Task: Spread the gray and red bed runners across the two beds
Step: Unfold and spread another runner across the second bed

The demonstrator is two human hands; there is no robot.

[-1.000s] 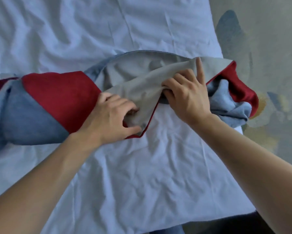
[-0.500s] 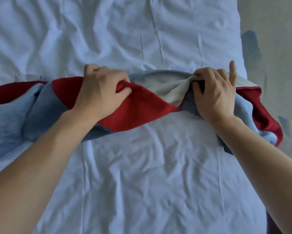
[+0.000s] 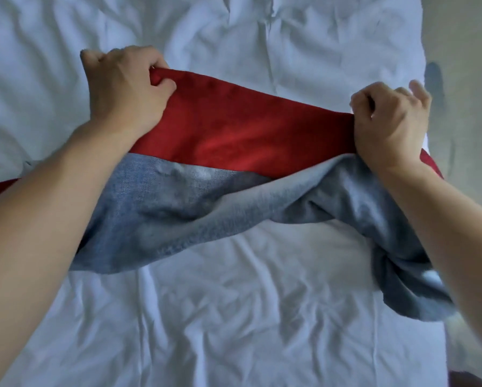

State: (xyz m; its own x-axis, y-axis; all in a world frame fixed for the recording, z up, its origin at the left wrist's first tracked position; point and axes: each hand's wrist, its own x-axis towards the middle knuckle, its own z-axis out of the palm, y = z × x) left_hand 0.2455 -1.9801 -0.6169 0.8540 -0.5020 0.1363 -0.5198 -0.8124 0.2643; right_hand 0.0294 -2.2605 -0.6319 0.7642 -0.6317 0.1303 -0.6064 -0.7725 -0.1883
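Head view: your left hand point(image 3: 125, 88) & right hand point(image 3: 390, 121) both clench runner point(image 3: 234, 129) mid-frame, red band stretched w/ gray bunched below, over white bed point(image 3: 234, 317).

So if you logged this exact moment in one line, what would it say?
step: spreading runner | left hand: grips red edge | right hand: grips red edge | gray part: bunched | bed: wrinkled white sheet

**Red and grey over white**

The soft fabric bed runner point(image 3: 234, 152) showed a deep red band along its far edge and a heathered blue-grey band nearer. The wrinkled cotton bed sheet point(image 3: 206, 317) was plain white with a bluish cast. The floor point(image 3: 468, 51) was beige, marked with a dark patch.
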